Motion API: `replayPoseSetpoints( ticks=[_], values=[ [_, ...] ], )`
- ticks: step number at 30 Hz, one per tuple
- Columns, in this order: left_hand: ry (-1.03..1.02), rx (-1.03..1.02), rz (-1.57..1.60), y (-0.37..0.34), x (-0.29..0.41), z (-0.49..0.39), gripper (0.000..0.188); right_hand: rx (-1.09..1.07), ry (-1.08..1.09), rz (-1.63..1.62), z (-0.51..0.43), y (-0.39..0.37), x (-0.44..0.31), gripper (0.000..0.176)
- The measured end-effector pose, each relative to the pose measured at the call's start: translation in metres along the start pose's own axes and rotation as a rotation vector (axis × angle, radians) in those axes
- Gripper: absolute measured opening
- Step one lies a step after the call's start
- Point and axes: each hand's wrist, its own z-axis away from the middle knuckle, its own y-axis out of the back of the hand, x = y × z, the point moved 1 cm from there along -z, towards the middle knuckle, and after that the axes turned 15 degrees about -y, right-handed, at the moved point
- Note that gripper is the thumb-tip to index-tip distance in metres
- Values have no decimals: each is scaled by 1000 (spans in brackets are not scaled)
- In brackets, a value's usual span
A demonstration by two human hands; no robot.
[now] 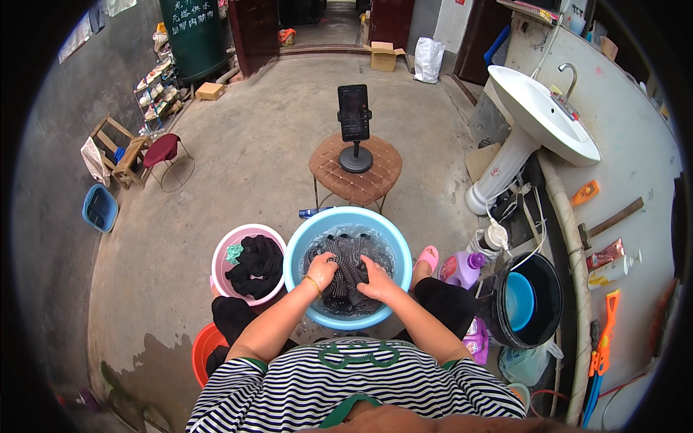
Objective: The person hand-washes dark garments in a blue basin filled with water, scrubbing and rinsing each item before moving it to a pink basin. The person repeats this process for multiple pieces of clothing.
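Observation:
A light blue plastic basin [402, 254] stands on the floor between my feet, holding water with suds. In it lies a wet garment with thin dark and light stripes [345, 270]. My left hand [323, 270] is over the garment's left side, its fingertips at the cloth; whether they pinch it cannot be made out. My right hand [377, 279] is at the right side, thumb and forefinger apart, the forefinger pointing up and the hand touching or just above the fabric. Left of this basin, a pink basin [219, 265] holds black clothing [257, 268] and a green patterned cloth [234, 253].
Ahead, a phone [353, 111] on a stand rests on a brown padded stool [325, 157]. An orange-red basin [203, 346] is at my lower left. At right are a purple detergent bottle [457, 270], a black bucket [549, 303] and a white pedestal washbasin [547, 122].

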Motion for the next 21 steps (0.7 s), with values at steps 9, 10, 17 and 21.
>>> replayPoseSetpoints(
  ticks=[9,10,17,21],
  values=[
    [115,130,711,14,114,-11,24,196,248,-184,43,-14,-18,69],
    [130,118,782,18,121,-10,22,182,252,-203,39,-12,-18,59],
    [317,53,777,61,96,-28,16,99,242,-673,-3,34,0,23],
    [471,23,670,61,37,-48,16,54,-53,-644,-45,47,-1,27]
  ],
)
